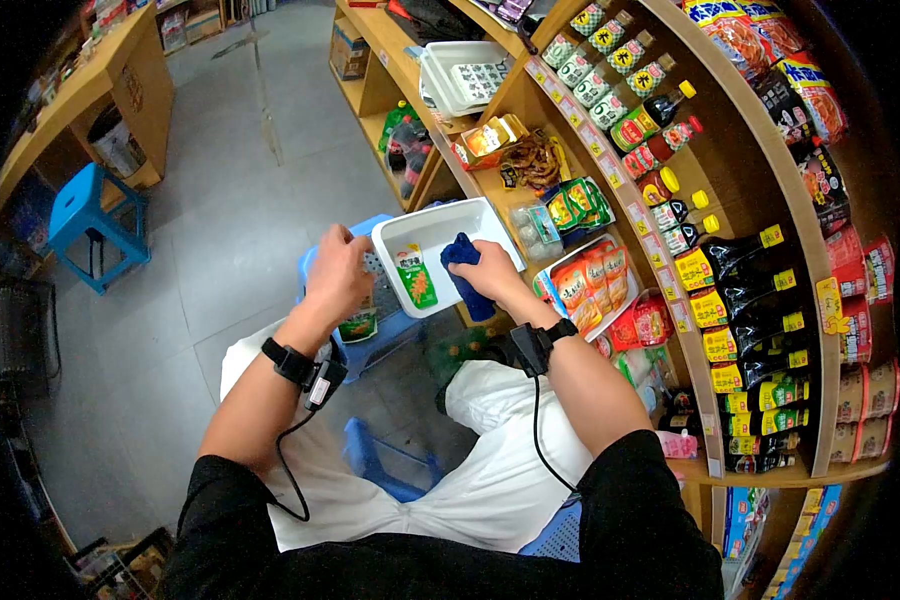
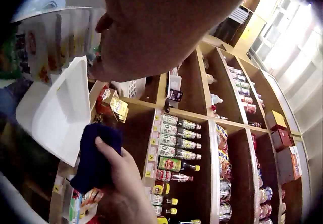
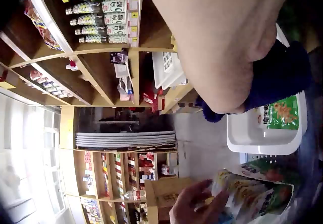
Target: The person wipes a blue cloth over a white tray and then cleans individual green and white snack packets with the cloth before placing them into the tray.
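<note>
My right hand [image 1: 488,270] grips a dark blue cloth [image 1: 467,285] over the right side of a white tray [image 1: 500,235]. A green packet [image 1: 416,278] lies inside the tray at its left. Just left of the tray, my left hand [image 1: 338,268] pinches a packet with green and silvery parts. The right wrist view shows that packet [image 3: 252,194] hanging from the fingers of the left hand [image 3: 197,205]. In the left wrist view the bunched cloth [image 2: 98,156] is in the right hand [image 2: 126,186], beside the tray [image 2: 63,113].
Wooden shelves [image 1: 685,300] with bottles stand at the right. Between them and the tray, a ledge holds snack packets [image 1: 580,203] and a tray of red packages [image 1: 588,285]. A blue stool [image 1: 98,225] stands at the left on grey floor; another blue stool [image 1: 385,340] is under the white tray.
</note>
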A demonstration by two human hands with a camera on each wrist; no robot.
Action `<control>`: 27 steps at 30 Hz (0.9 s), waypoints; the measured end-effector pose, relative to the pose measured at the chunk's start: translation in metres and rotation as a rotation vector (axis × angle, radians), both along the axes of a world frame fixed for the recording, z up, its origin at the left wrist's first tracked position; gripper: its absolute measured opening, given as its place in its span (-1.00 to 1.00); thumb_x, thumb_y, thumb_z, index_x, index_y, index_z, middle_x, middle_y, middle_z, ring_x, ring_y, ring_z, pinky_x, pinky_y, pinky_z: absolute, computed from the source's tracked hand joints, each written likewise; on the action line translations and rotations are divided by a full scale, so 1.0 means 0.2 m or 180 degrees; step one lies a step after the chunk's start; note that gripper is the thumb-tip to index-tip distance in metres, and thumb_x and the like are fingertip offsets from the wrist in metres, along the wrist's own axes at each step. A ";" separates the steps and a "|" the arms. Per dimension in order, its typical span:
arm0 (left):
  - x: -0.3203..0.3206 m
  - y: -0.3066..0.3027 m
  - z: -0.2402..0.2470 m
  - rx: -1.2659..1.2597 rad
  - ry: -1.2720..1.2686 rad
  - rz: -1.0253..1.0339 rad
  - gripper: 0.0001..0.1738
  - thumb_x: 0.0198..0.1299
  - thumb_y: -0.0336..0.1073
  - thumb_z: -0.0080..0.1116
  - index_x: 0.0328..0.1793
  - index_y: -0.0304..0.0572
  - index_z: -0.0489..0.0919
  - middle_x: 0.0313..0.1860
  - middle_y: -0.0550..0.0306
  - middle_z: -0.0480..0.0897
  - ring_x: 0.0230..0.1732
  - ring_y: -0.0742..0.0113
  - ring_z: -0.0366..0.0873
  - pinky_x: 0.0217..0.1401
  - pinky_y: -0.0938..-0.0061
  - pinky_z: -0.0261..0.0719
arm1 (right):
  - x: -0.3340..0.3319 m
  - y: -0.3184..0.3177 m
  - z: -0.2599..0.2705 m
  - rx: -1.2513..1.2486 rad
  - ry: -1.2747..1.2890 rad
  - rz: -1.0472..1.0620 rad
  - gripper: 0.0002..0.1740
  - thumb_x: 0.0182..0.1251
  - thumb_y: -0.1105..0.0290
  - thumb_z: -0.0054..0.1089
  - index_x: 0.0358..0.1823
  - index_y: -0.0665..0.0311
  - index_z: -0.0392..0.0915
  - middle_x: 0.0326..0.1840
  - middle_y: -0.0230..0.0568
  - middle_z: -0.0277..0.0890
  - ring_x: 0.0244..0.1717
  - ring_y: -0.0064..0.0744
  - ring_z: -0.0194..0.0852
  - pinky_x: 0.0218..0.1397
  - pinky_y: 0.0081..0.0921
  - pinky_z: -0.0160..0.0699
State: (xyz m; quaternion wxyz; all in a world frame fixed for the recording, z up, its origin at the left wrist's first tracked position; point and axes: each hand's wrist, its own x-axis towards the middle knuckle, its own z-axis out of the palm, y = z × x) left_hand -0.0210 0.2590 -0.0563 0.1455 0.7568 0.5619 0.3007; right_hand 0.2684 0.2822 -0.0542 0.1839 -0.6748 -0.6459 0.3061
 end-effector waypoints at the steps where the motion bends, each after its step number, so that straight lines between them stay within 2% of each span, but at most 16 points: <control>1: -0.01 0.00 0.00 -0.0005 0.0004 0.0002 -0.64 0.04 -0.34 0.46 0.00 -0.20 0.72 -0.02 -0.16 0.65 0.07 -0.17 0.60 0.10 0.10 0.66 | 0.02 0.00 -0.01 -0.0005 0.0004 0.0002 -0.55 0.11 0.11 0.55 -0.18 0.36 0.70 -0.22 0.09 0.76 -0.17 0.03 0.78 -0.04 -0.15 0.70; 3: -0.03 0.02 0.00 -0.0414 0.0256 0.0105 -0.63 0.01 -0.32 0.48 -0.01 -0.16 0.72 0.06 -0.15 0.55 0.19 -0.19 0.50 0.20 0.06 0.62 | 0.04 -0.01 -0.03 0.0089 0.0117 0.0006 -0.55 0.11 0.10 0.55 -0.20 0.36 0.70 -0.24 0.09 0.75 -0.19 0.03 0.77 -0.04 -0.15 0.70; 8: -0.02 0.03 -0.01 -0.0470 0.0661 0.0004 -0.71 0.07 -0.39 0.37 -0.04 -0.17 0.69 0.03 -0.17 0.56 0.15 -0.16 0.55 0.13 0.08 0.66 | 0.07 -0.03 -0.03 0.0093 0.0256 0.0005 -0.55 0.12 0.11 0.55 -0.20 0.37 0.69 -0.25 0.08 0.75 -0.20 0.02 0.77 -0.05 -0.16 0.70; 12: -0.01 0.04 -0.03 -0.0460 0.0821 0.0069 -0.74 0.13 -0.44 0.28 -0.02 -0.15 0.70 0.02 -0.16 0.57 0.14 -0.16 0.55 0.11 0.08 0.67 | 0.03 -0.07 0.07 0.0066 0.0317 0.0017 -0.57 0.13 0.15 0.55 -0.19 0.38 0.69 -0.25 0.07 0.76 -0.20 0.00 0.78 -0.06 -0.17 0.70; 16: -0.01 0.08 -0.07 -0.0542 0.0705 0.0250 -0.73 0.12 -0.32 0.37 -0.02 -0.09 0.74 0.00 -0.13 0.60 0.13 -0.14 0.55 0.13 0.07 0.65 | 0.02 -0.07 0.06 0.0073 0.0366 0.0024 -0.59 0.14 0.16 0.55 -0.19 0.38 0.69 -0.26 0.06 0.76 -0.21 0.00 0.78 -0.06 -0.17 0.69; 18: -0.02 0.09 -0.07 -0.0497 0.0808 0.0351 -0.80 0.14 -0.44 0.24 -0.11 -0.13 0.75 0.00 -0.12 0.60 0.10 -0.14 0.57 0.09 0.09 0.67 | 0.02 -0.07 0.06 0.0139 0.0469 0.0063 -0.58 0.13 0.15 0.55 -0.20 0.38 0.69 -0.27 0.07 0.76 -0.21 0.01 0.78 -0.06 -0.16 0.69; 25: -0.01 0.08 -0.05 -0.0380 0.0887 0.0332 -0.87 0.12 -0.42 0.26 -0.26 -0.13 0.79 -0.02 -0.09 0.62 0.07 -0.10 0.59 0.07 0.13 0.68 | 0.01 -0.07 0.06 0.0171 0.0352 0.0104 -0.57 0.12 0.13 0.55 -0.21 0.37 0.69 -0.28 0.08 0.75 -0.22 0.03 0.77 -0.06 -0.16 0.69; 27: -0.02 0.10 -0.09 -0.0428 0.0939 0.0304 -0.83 0.09 -0.36 0.31 -0.20 0.01 0.81 -0.01 -0.06 0.59 0.12 -0.10 0.55 0.10 0.11 0.66 | 0.01 -0.08 0.07 0.0167 0.0422 0.0118 -0.57 0.12 0.13 0.54 -0.21 0.38 0.69 -0.28 0.09 0.75 -0.21 0.04 0.77 -0.06 -0.16 0.69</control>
